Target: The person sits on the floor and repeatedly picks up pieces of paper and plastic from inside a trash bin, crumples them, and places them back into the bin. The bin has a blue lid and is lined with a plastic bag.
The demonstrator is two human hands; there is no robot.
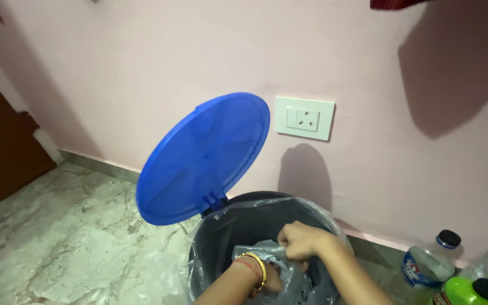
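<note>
Inside the grey bin [210, 248], both hands on the plastic bag liner [289, 282].

Right hand [300, 240] closed in a fist on a fold of the liner near the rim; left hand [269, 279], with bangles on the wrist, pushed lower down into the bag, fingers hidden, grip impossible to tell. Blue lid [201, 158] standing up against the pink wall [142, 68]; wall socket [304, 118] beside; two bottles [427, 262] on floor at right.

Domestic interior, room corner. Indicators: pink painted wall [142, 68] across the upper frame; socket [304, 118] at centre right; marble floor [57, 243] at lower left; lidded bin [238, 226] at lower centre; cleaner bottles [458, 282] at lower right.
</note>
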